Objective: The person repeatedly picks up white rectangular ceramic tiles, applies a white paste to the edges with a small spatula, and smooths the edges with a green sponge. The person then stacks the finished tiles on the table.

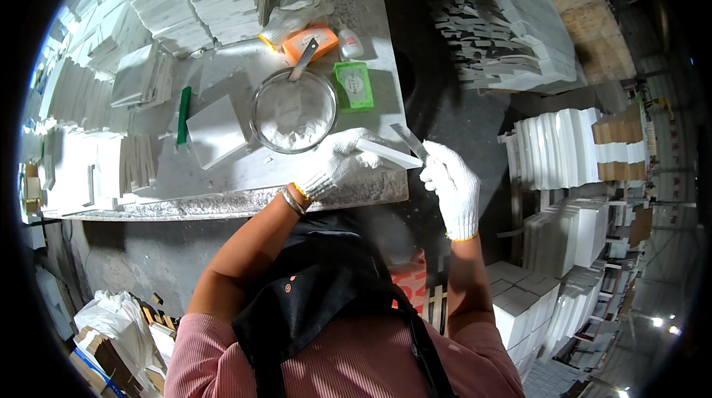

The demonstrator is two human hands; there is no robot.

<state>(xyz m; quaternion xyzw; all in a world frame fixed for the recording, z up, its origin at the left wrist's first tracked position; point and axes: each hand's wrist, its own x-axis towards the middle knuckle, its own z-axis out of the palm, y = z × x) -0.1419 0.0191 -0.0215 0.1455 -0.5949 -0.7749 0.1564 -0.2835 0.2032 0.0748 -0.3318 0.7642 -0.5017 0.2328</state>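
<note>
Stone desk point(222, 201) edge: left hand point(334, 164) gripping white tile point(387, 154), long axis pointing right toward right hand point(452, 186) holding scraper blade point(410, 141).

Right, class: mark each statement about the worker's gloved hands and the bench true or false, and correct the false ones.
1. The left hand in a white knit glove holds a flat white tile piece. True.
2. The right hand is bare. False: it wears a white knit glove.
3. The right hand holds a thin metal blade. True.
4. The round metal bowl holds red liquid. False: it holds white paste.
5. A small green box lies right of the bowl. True.
</note>
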